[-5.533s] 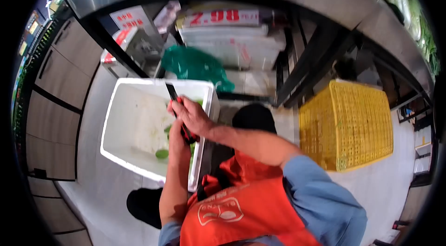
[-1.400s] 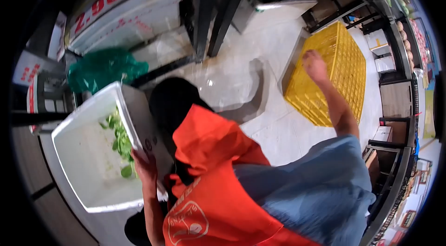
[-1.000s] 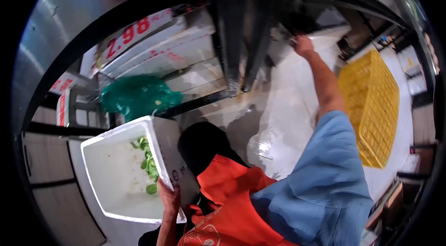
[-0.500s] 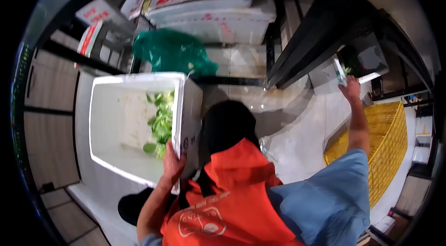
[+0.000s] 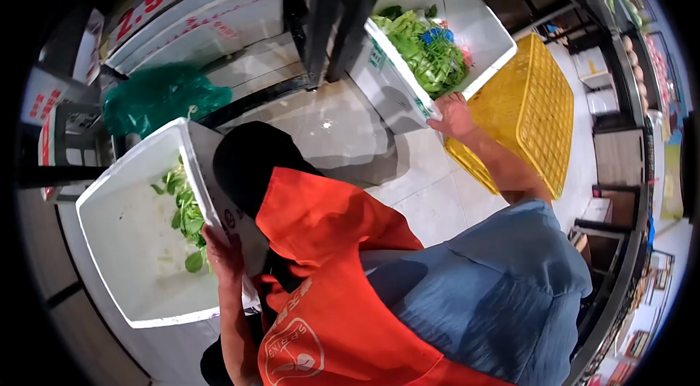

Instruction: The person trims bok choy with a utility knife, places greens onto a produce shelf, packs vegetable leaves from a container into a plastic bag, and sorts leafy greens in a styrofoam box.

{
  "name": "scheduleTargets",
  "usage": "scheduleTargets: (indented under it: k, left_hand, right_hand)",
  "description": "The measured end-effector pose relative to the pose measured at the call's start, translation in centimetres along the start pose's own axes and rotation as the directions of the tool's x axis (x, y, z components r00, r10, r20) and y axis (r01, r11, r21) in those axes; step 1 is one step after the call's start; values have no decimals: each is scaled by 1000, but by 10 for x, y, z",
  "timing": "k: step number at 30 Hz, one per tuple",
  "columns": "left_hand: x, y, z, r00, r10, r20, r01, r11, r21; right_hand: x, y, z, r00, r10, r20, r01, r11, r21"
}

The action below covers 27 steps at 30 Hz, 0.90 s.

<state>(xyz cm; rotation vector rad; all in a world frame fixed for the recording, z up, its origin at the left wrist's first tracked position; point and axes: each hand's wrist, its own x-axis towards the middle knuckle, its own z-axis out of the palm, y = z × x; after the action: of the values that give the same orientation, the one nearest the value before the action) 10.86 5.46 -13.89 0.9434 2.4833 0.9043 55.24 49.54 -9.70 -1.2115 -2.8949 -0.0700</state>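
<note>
My left hand [image 5: 224, 253] is closed around the near right rim of a white foam box [image 5: 127, 247], which is tipped so that its inside faces me. Loose green leaves [image 5: 188, 214] lie along that box's right inner wall. Out to the right, my right hand [image 5: 455, 117] grips the lower corner of a second white foam box [image 5: 490, 25]. Inside this one is a heap of leafy greens [image 5: 419, 50], with a blue piece [image 5: 437, 36] and something pinkish among them. Part of my right hand's fingers is hidden against the rim.
A yellow plastic crate [image 5: 536, 123] stands right beside the second box. Dark metal posts [image 5: 339, 14] rise between the two boxes. A green plastic bag [image 5: 164, 98] lies behind the first box, near white cartons [image 5: 211, 25] with a price sign. Stocked shelves line the far right.
The view has swung to the right. My right hand has pulled the second foam box nearer and tilted it, so its greens now show. My left hand keeps its hold on the first box.
</note>
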Motion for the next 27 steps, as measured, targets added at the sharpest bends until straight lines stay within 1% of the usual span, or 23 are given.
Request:
scheduleTargets:
  k: [1, 2, 4, 5, 8, 11, 14, 15, 17, 18, 19, 22, 23, 25, 26, 27]
  left_hand:
    - [2, -4, 2, 999, 35, -25, -34, 999, 41]
    - [3, -5, 4, 996, 76, -54, -72, 994, 83]
    - [1, -1, 2, 999, 25, -30, -22, 996, 88]
    - [3, 4, 1, 1000, 5, -25, -3, 996, 91]
    - [0, 12, -2, 997, -70, 37, 69, 997, 28]
    - [0, 20, -4, 998, -64, 27, 64, 998, 14]
    - [1, 8, -4, 999, 28, 27, -28, 1000, -3]
    - [2, 5, -4, 999, 49, 15, -49, 998, 33]
    - [0, -2, -1, 996, 89, -12, -87, 991, 97]
    - [-1, -2, -1, 997, 74, -7, -73, 993, 90]
    - [-1, -1, -3, 998, 60, -3, -59, 995, 83]
    - [4, -3, -1, 1000, -6, 2, 5, 997, 79]
    - [3, -4, 0, 1000, -31, -1, 31, 996, 81]
    - [4, 5, -4, 998, -56, 23, 55, 997, 50]
    - [2, 8, -5, 997, -66, 39, 65, 997, 34]
    - [2, 5, -4, 999, -31, 21, 30, 999, 46]
  right_hand:
    - [-3, -4, -10, 989, 7, 150, 1, 998, -57]
    - [-6, -5, -10, 989, -2, 150, 8, 999, -39]
    - [-11, -5, -10, 988, -12, 157, 12, 1000, 0]
    - [-8, -5, -10, 977, 39, 208, -43, 999, 13]
    - [-15, 2, 2, 975, 70, 209, -77, 997, 28]
    - [-32, 5, 1, 993, 27, 113, -40, 993, 107]
    - [-41, 10, -4, 986, 32, 165, -64, 980, 191]
    - [-50, 17, 3, 990, 24, 136, -45, 987, 152]
    - [-59, 23, 5, 993, -6, 118, -10, 990, 140]
    - [-63, 23, 2, 994, -21, 110, 6, 991, 134]
    - [-64, 25, -2, 990, -31, 138, 11, 990, 142]
    - [-58, 40, -17, 951, -47, 304, 5, 990, 139]
    - [-66, 56, -10, 954, -77, 291, 41, 991, 128]
    - [-95, 82, -9, 944, 48, 328, -66, 997, 45]
    - [-118, 100, -6, 930, 77, 359, -88, 996, 15]
    - [-131, 110, -6, 917, 105, 385, -106, 994, -18]
